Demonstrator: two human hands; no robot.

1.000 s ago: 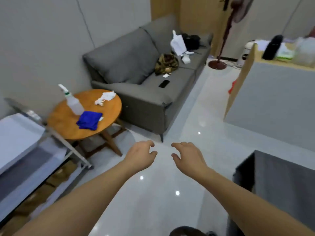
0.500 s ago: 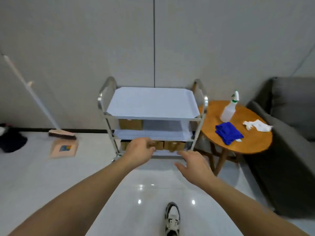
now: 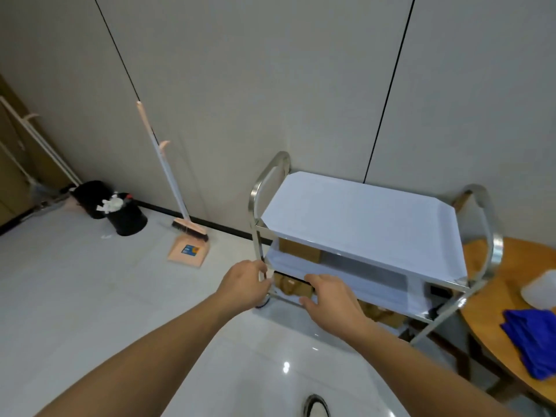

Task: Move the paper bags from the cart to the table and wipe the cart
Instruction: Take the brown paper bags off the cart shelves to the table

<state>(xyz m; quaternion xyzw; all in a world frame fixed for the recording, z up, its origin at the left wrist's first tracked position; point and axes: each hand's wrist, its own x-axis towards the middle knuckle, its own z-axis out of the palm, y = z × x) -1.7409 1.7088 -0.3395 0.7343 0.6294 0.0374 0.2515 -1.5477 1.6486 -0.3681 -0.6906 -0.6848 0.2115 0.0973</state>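
A three-shelf steel cart (image 3: 361, 218) with pale shelf tops stands against the wall. Brown paper bags sit on it: one on the middle shelf (image 3: 299, 251), one on the bottom shelf at the left (image 3: 290, 286), another lower right (image 3: 383, 314). My left hand (image 3: 245, 281) hovers by the cart's front left post, fingers loosely curled, holding nothing. My right hand (image 3: 329, 296) reaches toward the bottom shelf with relaxed fingers, in front of the left bag. The round wooden table (image 3: 517, 266) is at the right, with a blue cloth (image 3: 532, 338) on it.
A broom and dustpan (image 3: 186, 236) lean on the wall to the left. Two black bins (image 3: 120, 212) stand farther left. A white bottle base (image 3: 541, 288) shows on the table. My shoe (image 3: 314, 406) is on the glossy tiled floor.
The view swung from the sofa to the cart and then closer to it. Both hands have moved up to the cart's front left corner, near the lower shelves.
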